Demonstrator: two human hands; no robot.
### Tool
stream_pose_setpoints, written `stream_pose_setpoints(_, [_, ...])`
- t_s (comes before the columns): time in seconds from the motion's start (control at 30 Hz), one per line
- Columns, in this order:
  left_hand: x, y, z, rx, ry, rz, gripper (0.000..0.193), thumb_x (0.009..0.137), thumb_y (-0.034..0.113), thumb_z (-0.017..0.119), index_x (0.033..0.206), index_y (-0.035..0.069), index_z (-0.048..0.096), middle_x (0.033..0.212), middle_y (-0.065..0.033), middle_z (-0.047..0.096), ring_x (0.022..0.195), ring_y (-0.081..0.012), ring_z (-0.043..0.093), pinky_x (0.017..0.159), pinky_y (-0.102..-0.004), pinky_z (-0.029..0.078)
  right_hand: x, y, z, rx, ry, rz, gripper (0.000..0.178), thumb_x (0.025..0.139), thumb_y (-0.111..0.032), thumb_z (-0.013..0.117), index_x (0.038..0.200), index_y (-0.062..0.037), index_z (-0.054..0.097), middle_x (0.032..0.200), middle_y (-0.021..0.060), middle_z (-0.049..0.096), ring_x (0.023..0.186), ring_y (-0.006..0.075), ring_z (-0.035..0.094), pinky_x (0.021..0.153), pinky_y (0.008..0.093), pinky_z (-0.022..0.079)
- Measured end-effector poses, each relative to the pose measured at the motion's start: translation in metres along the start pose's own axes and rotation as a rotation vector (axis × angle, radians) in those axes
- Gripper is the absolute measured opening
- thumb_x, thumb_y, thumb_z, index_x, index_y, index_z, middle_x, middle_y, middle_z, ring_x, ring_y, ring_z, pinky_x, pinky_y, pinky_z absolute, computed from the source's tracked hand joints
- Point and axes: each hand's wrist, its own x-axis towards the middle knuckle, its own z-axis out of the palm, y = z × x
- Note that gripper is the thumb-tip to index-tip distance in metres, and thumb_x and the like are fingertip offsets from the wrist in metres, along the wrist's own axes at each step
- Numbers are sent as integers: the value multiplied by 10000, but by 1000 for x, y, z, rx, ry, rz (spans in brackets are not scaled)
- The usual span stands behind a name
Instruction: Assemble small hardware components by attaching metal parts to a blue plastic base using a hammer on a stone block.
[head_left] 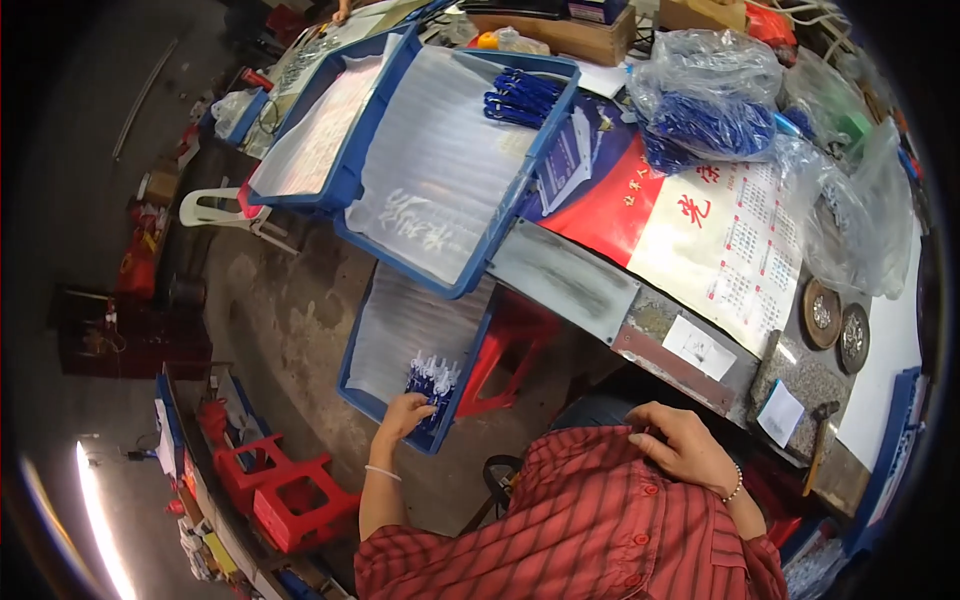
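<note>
My left hand (403,415) reaches down to a low blue tray (352,372) lined with white plastic sheet, resting on a red stool (508,350). Its fingers touch a small cluster of blue and clear parts (432,380) at the tray's near corner; whether they grip them I cannot tell. My right hand (683,446) rests against my red striped shirt near my lap, fingers curled and holding nothing. A larger blue tray (545,130) on the table holds a bunch of blue parts (520,98).
A second large blue tray (350,170) sits further left. Clear bags of blue parts (712,105) lie on a red and white calendar sheet (720,240). Two round metal discs (838,325) and a hammer (820,440) lie at the right. Red stools (285,490) stand on the floor.
</note>
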Motion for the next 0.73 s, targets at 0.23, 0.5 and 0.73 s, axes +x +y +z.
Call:
stream_pose_setpoints(0.23, [0, 16, -2, 73, 31, 27, 303, 746, 269, 697, 815, -14, 615, 775, -174, 615, 710, -291, 600, 633, -367, 448, 4, -6, 7, -23, 26, 69, 231, 829, -126, 622, 1008, 9, 568, 812, 136, 602, 694, 243, 595, 626, 311, 467])
stream_pose_setpoints(0.5, [0, 28, 13, 149, 143, 133, 295, 755, 285, 650, 746, -1, 579, 756, -194, 573, 740, -372, 560, 649, -439, 421, 3, -3, 4, -28, -9, 66, 270, 811, -145, 639, 1023, 12, 581, 877, 156, 629, 746, 273, 635, 666, 333, 490])
stream_pose_setpoints(0.73, [8, 35, 18, 148, 255, 72, 304, 685, 244, 746, 819, 23, 586, 688, -149, 604, 668, -276, 604, 624, -373, 467, 8, 16, 8, -49, -79, -105, 284, 878, -232, 561, 1066, -21, 537, 911, 191, 615, 840, 370, 607, 720, 416, 496])
